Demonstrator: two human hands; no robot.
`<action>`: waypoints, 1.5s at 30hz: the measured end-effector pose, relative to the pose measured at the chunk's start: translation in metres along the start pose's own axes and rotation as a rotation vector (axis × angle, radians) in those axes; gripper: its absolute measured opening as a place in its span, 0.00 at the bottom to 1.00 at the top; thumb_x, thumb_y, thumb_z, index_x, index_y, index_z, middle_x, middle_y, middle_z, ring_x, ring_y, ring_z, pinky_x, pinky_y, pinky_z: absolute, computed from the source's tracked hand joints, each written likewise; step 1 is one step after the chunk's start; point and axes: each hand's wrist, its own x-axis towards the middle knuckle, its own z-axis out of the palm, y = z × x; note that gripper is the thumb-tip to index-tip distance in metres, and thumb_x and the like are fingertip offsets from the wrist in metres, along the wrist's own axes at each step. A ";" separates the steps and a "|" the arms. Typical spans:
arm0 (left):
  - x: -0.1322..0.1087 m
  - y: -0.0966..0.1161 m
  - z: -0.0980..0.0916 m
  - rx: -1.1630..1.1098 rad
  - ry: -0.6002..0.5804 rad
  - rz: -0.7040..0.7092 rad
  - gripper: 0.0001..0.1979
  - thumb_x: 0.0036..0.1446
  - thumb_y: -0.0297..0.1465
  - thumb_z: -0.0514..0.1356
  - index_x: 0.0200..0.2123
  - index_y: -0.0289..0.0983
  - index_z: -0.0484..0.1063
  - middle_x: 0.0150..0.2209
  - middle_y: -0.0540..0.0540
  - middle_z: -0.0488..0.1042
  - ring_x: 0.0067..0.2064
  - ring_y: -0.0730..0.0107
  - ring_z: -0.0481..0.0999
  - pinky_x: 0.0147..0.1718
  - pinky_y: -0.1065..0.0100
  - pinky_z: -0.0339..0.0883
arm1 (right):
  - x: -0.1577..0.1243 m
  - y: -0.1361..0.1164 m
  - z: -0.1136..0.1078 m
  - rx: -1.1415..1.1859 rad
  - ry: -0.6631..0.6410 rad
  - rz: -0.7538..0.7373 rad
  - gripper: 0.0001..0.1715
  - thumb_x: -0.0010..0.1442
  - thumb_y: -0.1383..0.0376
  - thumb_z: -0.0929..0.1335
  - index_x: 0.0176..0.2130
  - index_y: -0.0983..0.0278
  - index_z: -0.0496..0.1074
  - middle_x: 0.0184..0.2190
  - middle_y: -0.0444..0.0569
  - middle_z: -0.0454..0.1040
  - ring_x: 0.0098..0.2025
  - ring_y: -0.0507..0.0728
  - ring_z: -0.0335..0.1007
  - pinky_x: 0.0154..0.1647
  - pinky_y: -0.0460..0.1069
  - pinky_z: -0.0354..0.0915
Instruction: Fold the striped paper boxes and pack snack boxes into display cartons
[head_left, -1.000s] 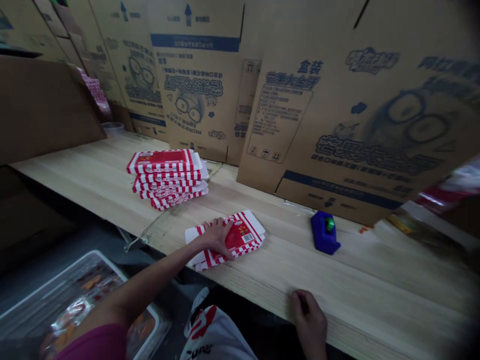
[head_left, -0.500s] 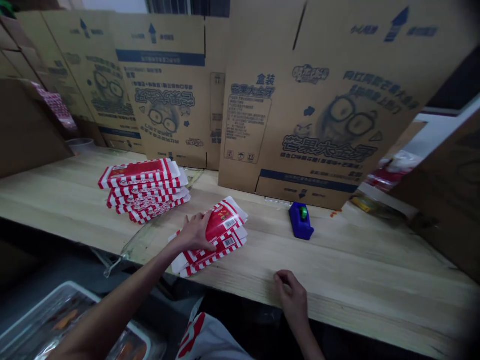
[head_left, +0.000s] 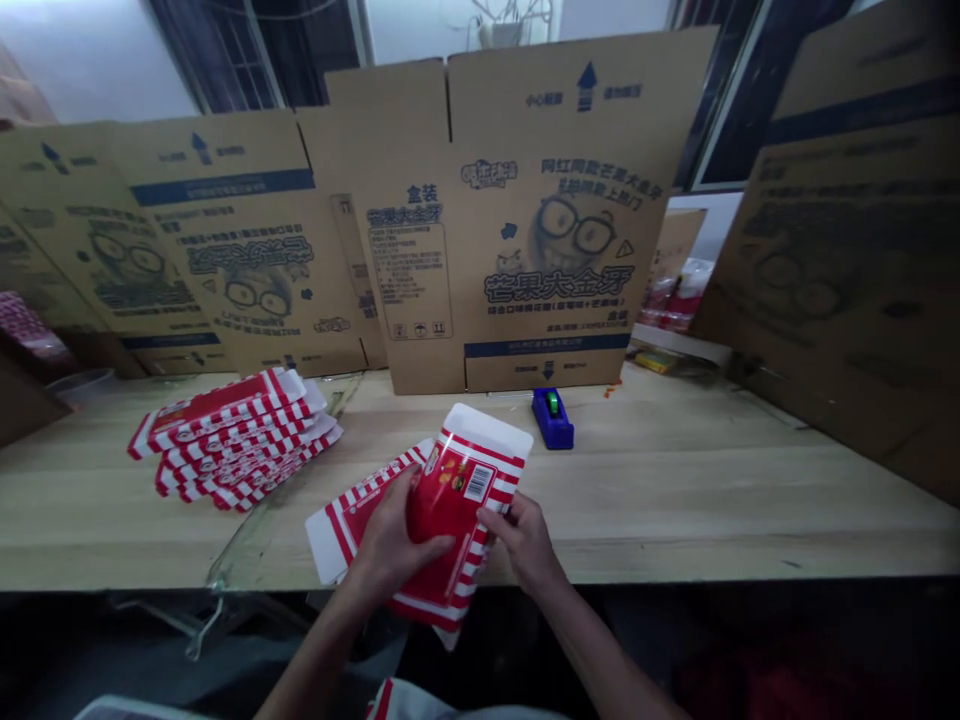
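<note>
A red carton with red-and-white striped sides is held up at the table's front edge, its white end flap standing open at the top. My left hand grips it along the left side, thumb across the printed face. On the right striped edge, my right hand pinches the carton between thumb and fingers. Behind it, partly hidden, another striped carton lies flat on the table. Farther left rests a fanned stack of flattened striped cartons.
A blue tape dispenser with green tape stands right of the held carton. Printed cardboard sheets form a wall along the back. Another brown cardboard panel rises at right. A clear plastic bowl sits far left on the wooden table.
My left hand has lifted a carton off the small pile and tilted it up. My right hand has come over from the table edge and taken its right side. The camera view has shifted.
</note>
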 end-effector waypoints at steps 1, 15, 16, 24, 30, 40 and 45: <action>0.000 -0.001 0.002 -0.135 -0.027 -0.059 0.40 0.41 0.38 0.69 0.57 0.33 0.62 0.51 0.35 0.73 0.52 0.47 0.73 0.49 0.51 0.67 | -0.002 0.001 -0.007 -0.009 0.016 -0.002 0.16 0.48 0.59 0.75 0.36 0.64 0.77 0.35 0.50 0.80 0.36 0.60 0.76 0.37 0.52 0.71; -0.024 -0.004 0.065 -0.847 -0.264 -0.237 0.18 0.50 0.42 0.65 0.37 0.33 0.77 0.30 0.44 0.80 0.29 0.62 0.78 0.32 0.65 0.71 | 0.005 -0.041 -0.067 -0.005 0.174 -0.017 0.16 0.41 0.62 0.78 0.32 0.63 0.79 0.32 0.48 0.81 0.30 0.58 0.76 0.34 0.52 0.72; -0.027 -0.005 0.069 -0.864 -0.265 -0.250 0.18 0.50 0.43 0.65 0.36 0.33 0.77 0.29 0.44 0.80 0.28 0.61 0.78 0.31 0.65 0.71 | 0.005 -0.041 -0.071 -0.024 0.175 -0.004 0.16 0.41 0.61 0.78 0.32 0.63 0.79 0.31 0.48 0.81 0.30 0.58 0.76 0.34 0.52 0.72; -0.021 -0.004 0.070 -0.942 -0.158 -0.138 0.26 0.53 0.38 0.63 0.55 0.39 0.65 0.47 0.42 0.77 0.44 0.60 0.78 0.42 0.62 0.72 | -0.032 -0.023 -0.077 -0.042 -0.093 0.296 0.19 0.47 0.60 0.76 0.39 0.66 0.76 0.34 0.52 0.80 0.34 0.60 0.77 0.41 0.56 0.71; -0.022 -0.020 0.087 -0.907 -0.048 -0.088 0.33 0.54 0.37 0.62 0.61 0.39 0.58 0.53 0.40 0.73 0.49 0.58 0.75 0.46 0.60 0.71 | -0.047 -0.007 -0.077 -0.167 0.081 0.165 0.37 0.48 0.60 0.76 0.54 0.56 0.63 0.47 0.50 0.75 0.42 0.58 0.75 0.43 0.54 0.71; -0.026 -0.041 0.095 -0.907 -0.280 -0.265 0.28 0.49 0.38 0.66 0.53 0.35 0.66 0.44 0.41 0.77 0.44 0.59 0.77 0.43 0.60 0.71 | -0.034 0.006 -0.105 -0.530 0.121 -0.010 0.16 0.56 0.55 0.69 0.41 0.62 0.75 0.37 0.48 0.76 0.38 0.56 0.71 0.38 0.49 0.67; -0.008 -0.038 0.100 -0.749 -0.140 -0.249 0.14 0.52 0.40 0.62 0.32 0.34 0.75 0.33 0.46 0.76 0.35 0.66 0.74 0.34 0.68 0.68 | -0.020 0.006 -0.110 -0.607 -0.022 -0.049 0.14 0.58 0.56 0.67 0.28 0.63 0.71 0.30 0.46 0.72 0.35 0.55 0.67 0.36 0.47 0.64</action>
